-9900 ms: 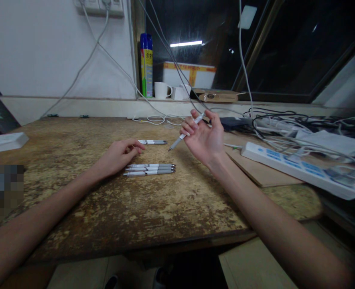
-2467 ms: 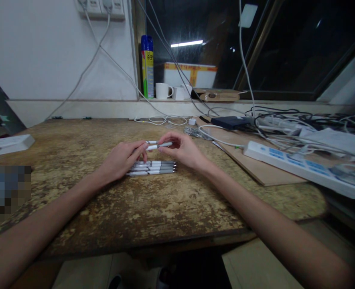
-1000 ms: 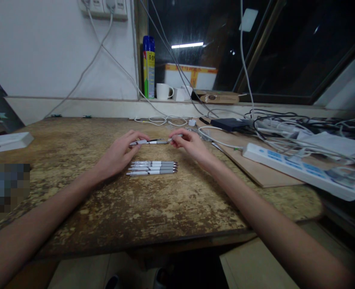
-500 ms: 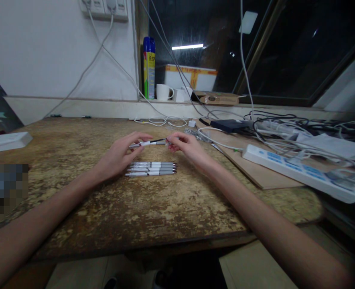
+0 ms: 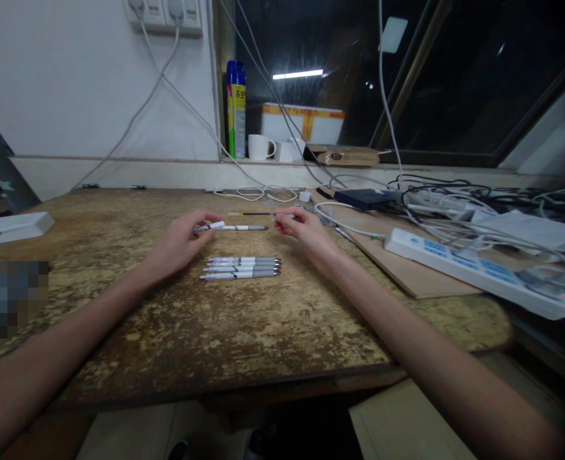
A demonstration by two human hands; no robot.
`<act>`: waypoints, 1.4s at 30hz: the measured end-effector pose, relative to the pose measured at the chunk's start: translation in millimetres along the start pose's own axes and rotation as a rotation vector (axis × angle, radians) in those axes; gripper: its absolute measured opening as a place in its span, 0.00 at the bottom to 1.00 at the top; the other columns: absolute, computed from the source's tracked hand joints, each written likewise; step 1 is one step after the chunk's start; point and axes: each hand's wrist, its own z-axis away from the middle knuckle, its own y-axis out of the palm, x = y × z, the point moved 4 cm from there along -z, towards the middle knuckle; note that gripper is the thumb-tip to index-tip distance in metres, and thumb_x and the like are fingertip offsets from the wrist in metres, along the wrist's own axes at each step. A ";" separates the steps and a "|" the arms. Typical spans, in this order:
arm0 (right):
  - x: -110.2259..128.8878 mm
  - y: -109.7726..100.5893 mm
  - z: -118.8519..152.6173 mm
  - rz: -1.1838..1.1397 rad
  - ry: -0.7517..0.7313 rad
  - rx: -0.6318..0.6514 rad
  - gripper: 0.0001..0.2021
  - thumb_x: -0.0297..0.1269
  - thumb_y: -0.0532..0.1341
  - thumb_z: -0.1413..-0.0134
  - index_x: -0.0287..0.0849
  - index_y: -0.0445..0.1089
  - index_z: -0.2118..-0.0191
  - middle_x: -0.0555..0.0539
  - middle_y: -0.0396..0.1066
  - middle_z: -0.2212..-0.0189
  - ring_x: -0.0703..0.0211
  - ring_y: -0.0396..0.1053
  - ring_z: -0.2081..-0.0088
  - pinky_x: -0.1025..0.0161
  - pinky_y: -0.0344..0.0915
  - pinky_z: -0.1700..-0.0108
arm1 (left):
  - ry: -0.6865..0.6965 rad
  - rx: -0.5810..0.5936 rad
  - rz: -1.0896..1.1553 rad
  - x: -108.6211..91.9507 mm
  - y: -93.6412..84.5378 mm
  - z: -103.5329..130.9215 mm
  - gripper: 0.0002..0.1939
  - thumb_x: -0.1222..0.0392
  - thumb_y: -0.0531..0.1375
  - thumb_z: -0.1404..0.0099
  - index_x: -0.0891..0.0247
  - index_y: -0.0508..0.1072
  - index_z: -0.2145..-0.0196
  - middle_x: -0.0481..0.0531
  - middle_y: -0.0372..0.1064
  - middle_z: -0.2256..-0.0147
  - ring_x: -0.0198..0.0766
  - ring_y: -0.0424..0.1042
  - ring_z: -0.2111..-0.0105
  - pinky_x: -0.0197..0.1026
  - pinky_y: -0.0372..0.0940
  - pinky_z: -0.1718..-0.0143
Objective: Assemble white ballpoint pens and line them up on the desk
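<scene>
My left hand [image 5: 184, 239] is closed on a white pen barrel [image 5: 210, 226], pinched between thumb and fingers. To its right, my right hand [image 5: 304, 229] pinches a pen refill [image 5: 257, 213], dark along its length with a yellowish far end pointing left. A pale piece [image 5: 289, 216] shows at the right fingertips, too small to make out. Between and just below the hands lies a white and grey pen [image 5: 246, 227] on the table. Nearer to me, several matching pens [image 5: 244, 268] rest side by side, tips to the right.
A worn wooden table [image 5: 205, 338] lies under my arms. At right are a brown board [image 5: 411, 275], a white power strip [image 5: 478, 271] and tangled cables. A white box [image 5: 14, 227] stands at left. A spray can [image 5: 237, 112] and a mug [image 5: 260, 147] stand on the sill.
The refill has come out of the barrel and is now apart from it in my right hand. My hands have moved apart slightly, the right one to the right.
</scene>
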 end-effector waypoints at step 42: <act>-6.8 -2.0 4.1 -0.144 0.214 0.020 0.11 0.41 0.62 0.42 0.41 0.74 0.71 0.49 0.72 0.77 0.65 0.63 0.77 0.66 0.60 0.74 | 0.003 0.047 0.113 -6.7 6.4 1.8 0.18 0.49 0.57 0.28 0.59 0.77 0.48 0.56 0.76 0.48 0.49 0.74 0.48 0.52 0.66 0.43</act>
